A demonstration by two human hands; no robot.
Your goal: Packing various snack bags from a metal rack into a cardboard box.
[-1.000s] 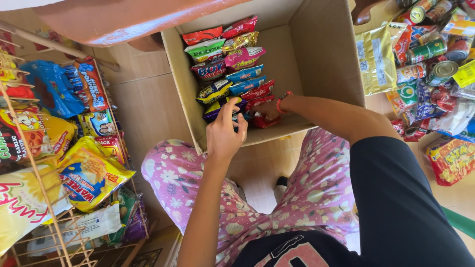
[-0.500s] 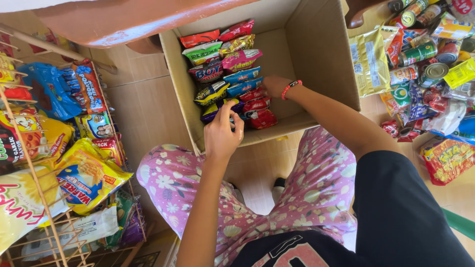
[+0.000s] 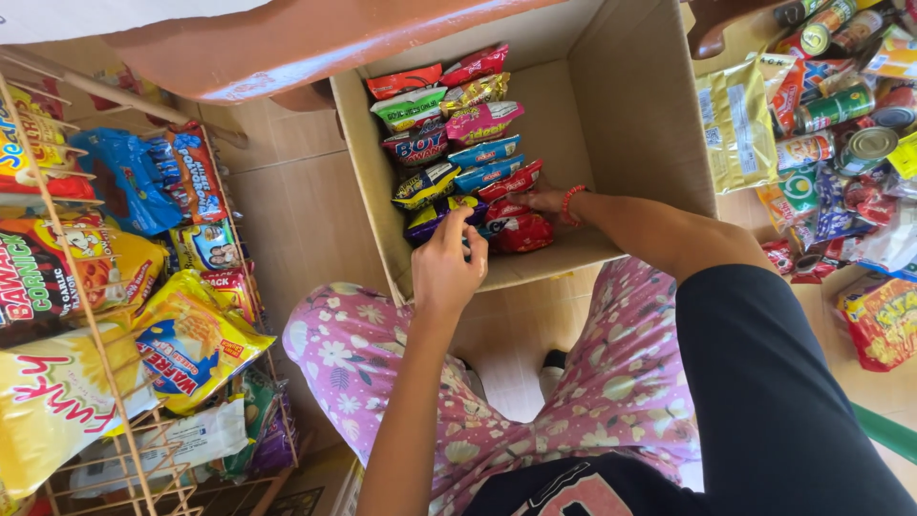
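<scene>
Snack packets point(image 3: 458, 143) stand in rows inside the cardboard box point(image 3: 640, 115); my left hand point(image 3: 449, 268) pinches a near one, my right hand point(image 3: 540, 199) grips a red packet point(image 3: 516, 231). Tugging could topple neighbours.

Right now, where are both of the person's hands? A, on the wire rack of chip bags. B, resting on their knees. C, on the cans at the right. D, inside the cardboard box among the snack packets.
D: the left hand and the right hand both reach into the cardboard box, touching the snack packets lined up inside it.
</scene>
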